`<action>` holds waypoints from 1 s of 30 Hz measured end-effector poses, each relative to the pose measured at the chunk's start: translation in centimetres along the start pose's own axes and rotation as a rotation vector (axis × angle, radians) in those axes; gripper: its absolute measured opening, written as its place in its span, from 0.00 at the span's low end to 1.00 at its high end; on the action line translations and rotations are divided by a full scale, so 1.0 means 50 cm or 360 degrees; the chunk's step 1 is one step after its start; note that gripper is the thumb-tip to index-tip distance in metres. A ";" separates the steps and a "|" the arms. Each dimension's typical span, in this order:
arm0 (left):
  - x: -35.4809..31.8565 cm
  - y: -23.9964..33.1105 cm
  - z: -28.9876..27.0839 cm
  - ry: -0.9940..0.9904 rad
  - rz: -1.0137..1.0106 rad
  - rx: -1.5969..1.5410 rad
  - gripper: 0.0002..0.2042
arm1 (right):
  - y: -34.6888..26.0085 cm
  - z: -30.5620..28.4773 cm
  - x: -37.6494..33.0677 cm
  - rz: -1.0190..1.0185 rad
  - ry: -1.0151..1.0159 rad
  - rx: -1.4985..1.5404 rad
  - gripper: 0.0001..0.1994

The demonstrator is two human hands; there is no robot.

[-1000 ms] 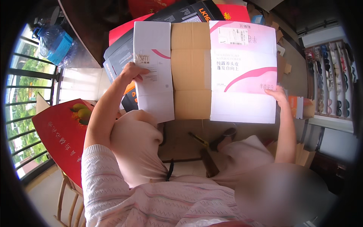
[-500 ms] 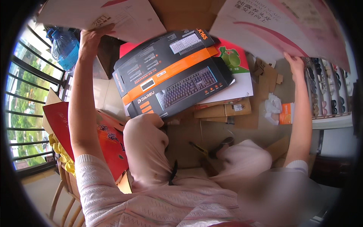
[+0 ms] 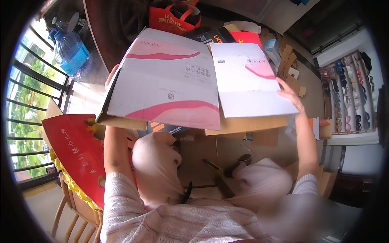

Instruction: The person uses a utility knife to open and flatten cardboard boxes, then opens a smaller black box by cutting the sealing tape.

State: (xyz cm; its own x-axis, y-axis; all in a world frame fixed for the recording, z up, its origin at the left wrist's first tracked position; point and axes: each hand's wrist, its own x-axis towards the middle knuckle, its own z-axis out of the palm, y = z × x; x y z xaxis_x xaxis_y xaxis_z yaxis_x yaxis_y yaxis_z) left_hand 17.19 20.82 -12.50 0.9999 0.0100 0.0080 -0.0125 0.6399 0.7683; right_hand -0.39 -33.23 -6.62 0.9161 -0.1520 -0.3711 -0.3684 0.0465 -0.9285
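A white cardboard carton with pink wave bands is opened out in front of me, held up above my knees. Its right-hand panel is split from the larger left one by a slit, and bare brown board shows along the near edges. My left hand grips the carton's left edge; most of its fingers are hidden behind the board. At the right edge, my right hand holds the smaller panel, fingers on the rim. Under the carton, a flattened black and orange keyboard box shows only in part.
To the left, a large blue-labelled water bottle is beside the window bars, and a red carton leans near a wooden chair. Beyond the carton sits a red bag. A shoe rack lines the right; cardboard scraps lie on the floor.
Both hands have brought the carton down and closer to me, and its panels now lie flatter. It now covers most of the keyboard box. The view has shifted to take in the red bag.
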 end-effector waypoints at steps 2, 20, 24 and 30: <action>-0.018 -0.011 -0.019 0.0049 -0.0139 -0.0060 0.14 | 0.045 -0.003 0.014 0.0152 -0.0010 0.0084 0.34; 0.037 -0.083 -0.097 -0.0039 -0.0914 0.0397 0.27 | 0.117 -0.132 0.166 0.0056 0.0309 0.0000 0.30; 0.075 -0.133 -0.198 0.0183 -0.0923 0.0981 0.20 | 0.161 -0.148 0.208 0.0097 0.0389 0.0044 0.29; 0.047 -0.265 -0.245 0.0700 -0.0905 0.1246 0.34 | 0.222 -0.136 0.257 0.0191 0.0472 -0.0236 0.29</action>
State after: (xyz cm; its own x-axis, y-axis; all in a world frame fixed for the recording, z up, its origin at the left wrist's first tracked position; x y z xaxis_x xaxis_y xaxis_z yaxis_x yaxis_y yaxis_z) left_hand 19.67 21.78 -30.51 0.7673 0.2421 -0.5938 0.6182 -0.0330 0.7854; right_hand 6.22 -41.39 -21.59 0.7869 -0.4353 -0.4374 -0.5098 -0.0592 -0.8582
